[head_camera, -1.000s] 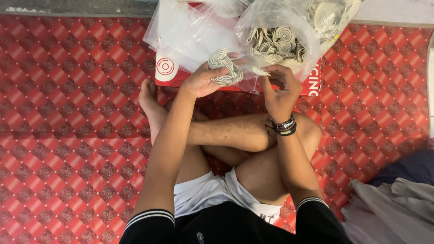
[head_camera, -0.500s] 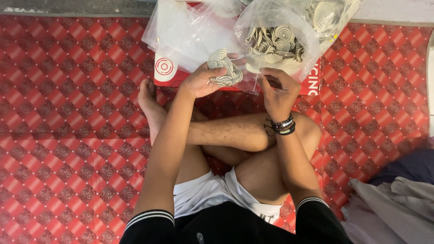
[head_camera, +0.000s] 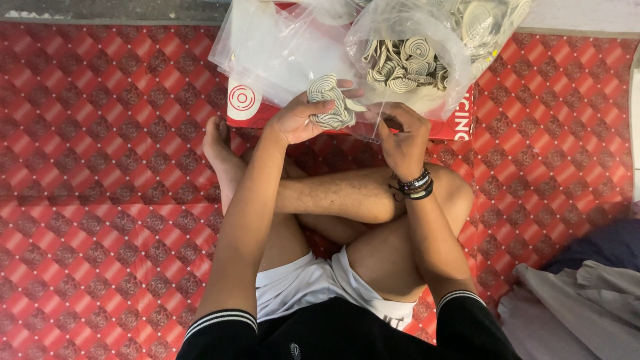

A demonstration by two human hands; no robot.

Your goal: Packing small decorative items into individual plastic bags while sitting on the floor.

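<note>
- While sitting cross-legged on the red patterned mat (head_camera: 100,167), the person is working just in front of their knees.
- Left hand (head_camera: 300,120) is curling its grip closed around a small bundle of flat spiral coils (head_camera: 330,107), cream with dark lines.
- Judging by this, bagging seems to be the step in hand; next, the pouch mouth likely needs holding wide.
- Right hand (head_camera: 403,137) is pinching a small clear pouch (head_camera: 377,123) closed between its fingertips.
- Behind, a big clear bag of coils (head_camera: 407,63) is resting on a red box (head_camera: 243,107).
</note>
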